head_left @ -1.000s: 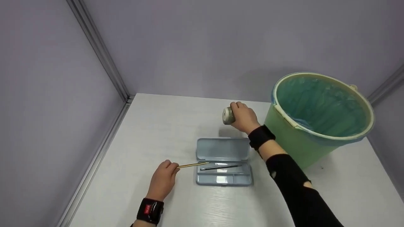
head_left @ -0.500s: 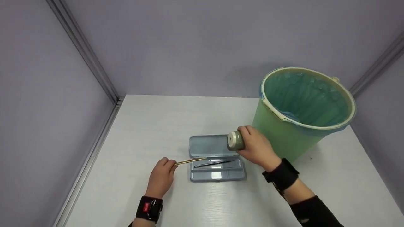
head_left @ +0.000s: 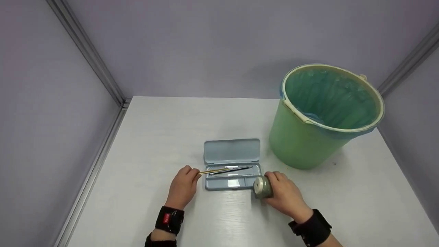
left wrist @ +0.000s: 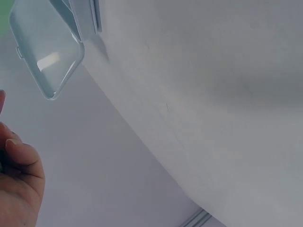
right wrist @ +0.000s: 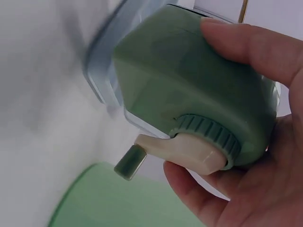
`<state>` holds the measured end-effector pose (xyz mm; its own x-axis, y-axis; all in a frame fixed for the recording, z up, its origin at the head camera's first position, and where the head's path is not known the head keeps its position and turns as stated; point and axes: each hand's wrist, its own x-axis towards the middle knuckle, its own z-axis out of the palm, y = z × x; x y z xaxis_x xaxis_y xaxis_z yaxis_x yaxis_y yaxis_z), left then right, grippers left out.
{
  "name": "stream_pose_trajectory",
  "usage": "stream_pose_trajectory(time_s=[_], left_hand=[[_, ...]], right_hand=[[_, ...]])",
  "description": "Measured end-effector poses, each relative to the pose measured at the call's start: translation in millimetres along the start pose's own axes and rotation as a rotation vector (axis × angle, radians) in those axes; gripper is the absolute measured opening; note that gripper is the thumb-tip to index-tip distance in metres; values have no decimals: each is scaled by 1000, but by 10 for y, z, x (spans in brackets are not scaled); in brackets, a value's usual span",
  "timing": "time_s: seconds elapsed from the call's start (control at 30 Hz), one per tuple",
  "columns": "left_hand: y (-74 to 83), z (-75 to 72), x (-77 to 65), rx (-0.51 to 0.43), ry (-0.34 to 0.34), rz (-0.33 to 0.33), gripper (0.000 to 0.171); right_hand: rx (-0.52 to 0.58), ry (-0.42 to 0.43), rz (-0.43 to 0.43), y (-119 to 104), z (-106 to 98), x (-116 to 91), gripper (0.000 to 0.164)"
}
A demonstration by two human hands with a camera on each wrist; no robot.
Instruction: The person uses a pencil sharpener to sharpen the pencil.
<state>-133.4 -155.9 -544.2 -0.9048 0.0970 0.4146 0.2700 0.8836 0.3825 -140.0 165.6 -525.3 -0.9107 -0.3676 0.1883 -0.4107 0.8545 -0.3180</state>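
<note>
My left hand pinches the end of a gold pencil, whose other end reaches over the open blue-grey pencil case. A dark pencil lies in the case's upper compartment. Right of the case's front corner, my right hand grips a green crank pencil sharpener, thumb on one side and fingers on the other. Its cream crank arm faces the right wrist camera, while its cream round face points left toward the case. The left wrist view shows only part of the left hand, not the pencil.
A tall green bin with a liner stands behind and right of the case. Grey walls enclose the white table at the back and sides.
My right hand has brought the sharpener from behind the case toward the table's front, to the case's right corner. My left hand keeps the gold pencil over the case, shifting slightly.
</note>
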Motion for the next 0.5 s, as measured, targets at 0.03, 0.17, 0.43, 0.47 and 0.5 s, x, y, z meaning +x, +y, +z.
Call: stream_pose_trajectory(time_s=[0.03, 0.17, 0.43, 0.47, 0.5], left_hand=[[10, 15, -9, -2, 1, 11, 5], [59, 77, -70, -19, -14, 26, 5], [172, 234, -261, -34, -98, 17, 11], [188, 250, -285, -37, -108, 16, 12], [208, 262, -309, -41, -119, 13, 11]], right_hand=[[4, -13, 9, -7, 21, -38, 66], [18, -31, 15, -23, 107, -130, 66], [23, -39, 5, -32, 245, -172, 67], [20, -40, 5, -34, 255, -173, 68], [19, -41, 4, -35, 264, -175, 68]])
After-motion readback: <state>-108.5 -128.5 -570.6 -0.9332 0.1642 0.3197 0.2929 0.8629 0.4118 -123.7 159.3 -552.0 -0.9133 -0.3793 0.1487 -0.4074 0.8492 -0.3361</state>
